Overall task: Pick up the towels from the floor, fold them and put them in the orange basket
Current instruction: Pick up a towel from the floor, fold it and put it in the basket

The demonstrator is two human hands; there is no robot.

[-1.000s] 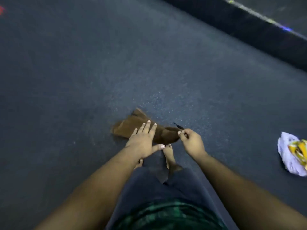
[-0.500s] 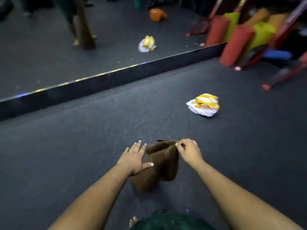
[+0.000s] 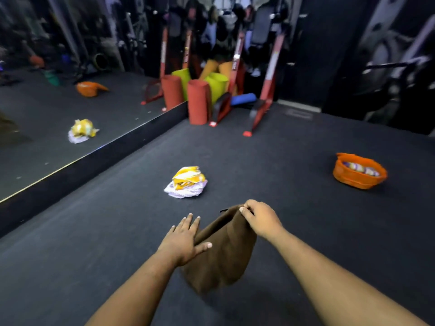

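Pinched between the thumb and curled fingers of the right hand (image 3: 260, 220), the top edge of a brown folded cloth towel (image 3: 223, 252) is held up off the dark grey carpeted floor (image 3: 306, 231), and the rest of the cloth hangs down toward six o'clock. At about nine o'clock from the towel, the left hand (image 3: 184, 238) has its fingers straight and spread, with the thumb lying against the towel's near face; it grips nothing.

Ahead of the hands at twelve o'clock, well apart from them, a crumpled yellow-and-white towel (image 3: 186, 181) lies on the floor. Off at two o'clock sits the orange soft-sided basket (image 3: 357, 171), with some pale, patterned cloth showing inside it; open floor lies between it and the brown towel.

A wall mirror (image 3: 70, 142) with a black base strip runs along the floor from nine o'clock toward eleven o'clock, and it reflects the yellow-and-white towel and the basket. Beyond the crumpled towel at twelve o'clock, where the mirror ends, stand upright rolled mats in red and lime green (image 3: 200, 100), and just beside them a red metal rack (image 3: 266, 90) has its feet on the floor. A blue roll (image 3: 243, 98) lies low between the rack's legs. Everything farther back is dark and blurred.
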